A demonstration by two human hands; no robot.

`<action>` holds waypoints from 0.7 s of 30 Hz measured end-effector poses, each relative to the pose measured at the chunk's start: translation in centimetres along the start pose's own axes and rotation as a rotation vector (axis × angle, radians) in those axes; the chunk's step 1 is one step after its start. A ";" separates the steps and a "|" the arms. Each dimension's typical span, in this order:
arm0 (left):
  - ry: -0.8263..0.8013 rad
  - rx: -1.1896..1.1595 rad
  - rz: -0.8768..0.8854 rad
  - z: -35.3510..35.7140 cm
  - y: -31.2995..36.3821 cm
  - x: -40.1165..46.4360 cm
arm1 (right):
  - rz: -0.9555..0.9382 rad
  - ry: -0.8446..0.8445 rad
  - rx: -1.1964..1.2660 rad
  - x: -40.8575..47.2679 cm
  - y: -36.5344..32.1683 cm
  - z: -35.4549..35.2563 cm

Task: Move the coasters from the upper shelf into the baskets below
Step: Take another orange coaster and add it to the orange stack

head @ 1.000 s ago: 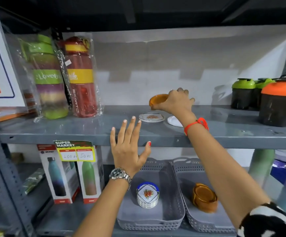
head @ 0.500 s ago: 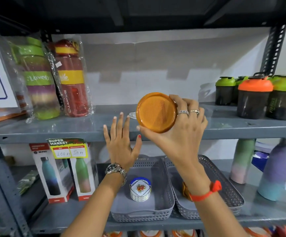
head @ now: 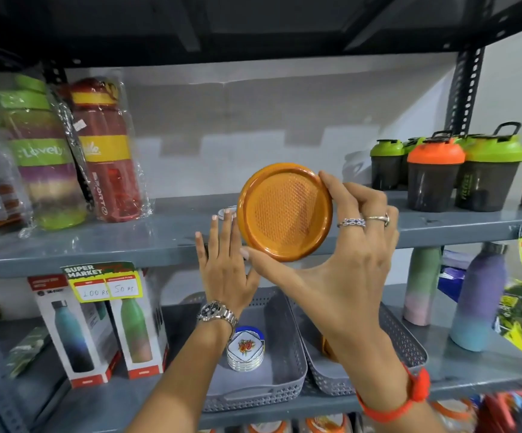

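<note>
My right hand [head: 344,251] grips a round orange coaster [head: 284,212] by its rim, held upright in front of the upper shelf [head: 159,239] with its textured face toward me. My left hand [head: 225,264] is flat and empty, fingers spread, raised against the front edge of that shelf just left of the coaster. A white coaster [head: 223,211] on the upper shelf peeks out behind the fingertips. On the shelf below, the left grey basket [head: 284,357] holds a stack of white floral coasters [head: 245,351]. The right grey basket [head: 406,345] is mostly hidden by my right arm.
Wrapped bottles [head: 75,157] stand at the upper shelf's left, shaker cups [head: 434,173] at its right. Boxed bottles [head: 97,329] sit left of the baskets, pastel bottles [head: 472,295] to the right. A price tag [head: 105,281] hangs on the shelf edge.
My right hand lifted the orange coaster off the upper shelf, drew it toward me and turned it upright. My left hand stayed raised near the shelf edge.
</note>
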State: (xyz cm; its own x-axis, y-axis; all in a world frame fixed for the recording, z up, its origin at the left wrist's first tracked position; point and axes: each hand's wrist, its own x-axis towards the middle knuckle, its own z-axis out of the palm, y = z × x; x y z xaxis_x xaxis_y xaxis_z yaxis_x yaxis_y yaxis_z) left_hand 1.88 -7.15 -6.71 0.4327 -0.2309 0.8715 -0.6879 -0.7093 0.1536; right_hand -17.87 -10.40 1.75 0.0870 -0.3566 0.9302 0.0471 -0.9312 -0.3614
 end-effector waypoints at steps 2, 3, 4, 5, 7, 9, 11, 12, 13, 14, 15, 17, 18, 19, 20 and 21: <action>0.071 0.035 0.045 0.0 -0.1 0.1 | 0.030 -0.052 -0.029 -0.7 0.8 0.2; 0.120 0.042 0.077 -0.2 0.0 0.1 | 0.050 -0.082 -0.039 -1.2 1.4 0.3; 0.166 0.041 0.105 -0.6 0.1 0.2 | 0.069 -0.105 -0.044 -1.9 2.0 0.4; 0.194 0.033 0.116 -0.9 0.2 0.3 | 0.090 -0.125 -0.044 -2.7 2.7 0.5; 0.211 0.027 0.119 -1.1 0.3 0.3 | 0.139 -0.168 -0.044 -4.7 4.4 0.9; 0.216 0.049 0.151 -0.7 0.1 0.0 | 0.182 -0.235 -0.079 -7.1 6.4 1.4; 0.228 0.063 0.164 -0.4 -0.2 -0.2 | 0.243 -0.319 -0.140 -9.5 8.8 2.2; 0.243 0.060 0.163 -0.3 -0.2 -0.1 | 0.289 -0.360 -0.179 -10.4 10.1 2.8; 0.252 0.057 0.161 -0.1 -0.3 -0.1 | 0.348 -0.409 -0.219 -11.3 11.5 3.4; 0.259 0.049 0.155 0.1 -0.3 -0.2 | 0.416 -0.461 -0.254 -12.1 13.1 4.0; 0.270 0.049 0.160 0.1 -0.2 0.0 | 0.477 -0.514 -0.286 -12.4 14.5 4.7; 0.291 0.061 0.157 0.4 -0.2 0.1 | 0.558 -0.628 -0.393 -13.2 17.4 6.0; 0.301 0.065 0.153 0.7 -0.3 0.0 | 0.578 -0.671 -0.460 -13.6 18.9 6.7; 0.316 0.070 0.151 0.9 -0.3 0.1 | 0.605 -0.705 -0.516 -13.7 20.2 7.4; 0.326 0.075 0.152 1.1 -0.3 0.1 | 0.643 -0.742 -0.555 -13.8 21.6 7.9; 0.336 0.078 0.156 1.2 -0.3 0.1 | 0.690 -0.781 -0.578 -13.8 22.8 8.4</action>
State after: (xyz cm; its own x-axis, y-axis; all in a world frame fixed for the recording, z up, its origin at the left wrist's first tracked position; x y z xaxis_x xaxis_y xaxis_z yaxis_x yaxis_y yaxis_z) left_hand 2.83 -7.79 -7.28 0.1018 -0.1181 0.9878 -0.6787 -0.7342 -0.0178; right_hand -9.61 -26.07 -19.85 0.5098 -0.8397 0.1872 -0.6857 -0.5280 -0.5011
